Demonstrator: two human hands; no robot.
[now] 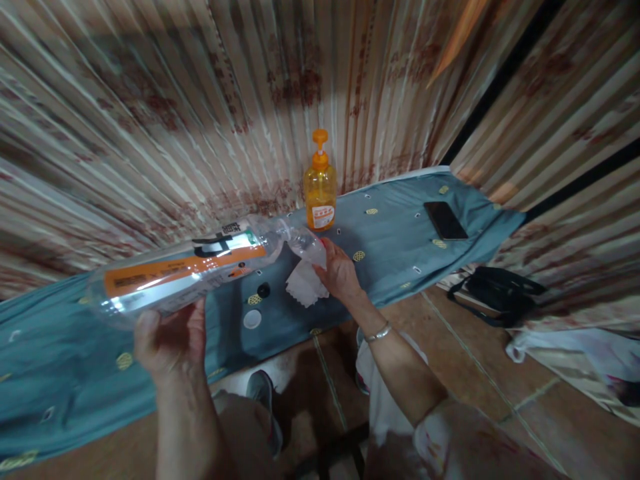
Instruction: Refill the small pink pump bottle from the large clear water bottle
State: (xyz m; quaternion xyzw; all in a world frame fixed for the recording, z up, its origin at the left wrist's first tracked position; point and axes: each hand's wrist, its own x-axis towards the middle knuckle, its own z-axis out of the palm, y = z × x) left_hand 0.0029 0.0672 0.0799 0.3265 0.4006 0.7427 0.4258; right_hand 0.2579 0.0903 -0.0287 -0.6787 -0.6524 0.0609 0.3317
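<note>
A large clear plastic bottle [185,270] with an orange and white label lies almost level in the air, its narrow end to the right. My left hand [173,337] is wrapped round its underside near the base. At the narrow end, a small clear plastic piece [307,245] meets the bottle; whether they are joined I cannot tell. My right hand [341,270] grips that piece, with something red at the fingertips. A white scalloped tissue [306,283] hangs beside these fingers. Below, on the blue cloth, lie a small black cap [263,290] and a white disc [253,319].
A yellow pump bottle [321,197] stands on the patterned blue cloth [390,230] by the curtain [280,87]. Farther right lies a dark phone [445,220]. A black bag [495,297] rests beyond the cloth's right end. Tiled floor [450,340] shows below.
</note>
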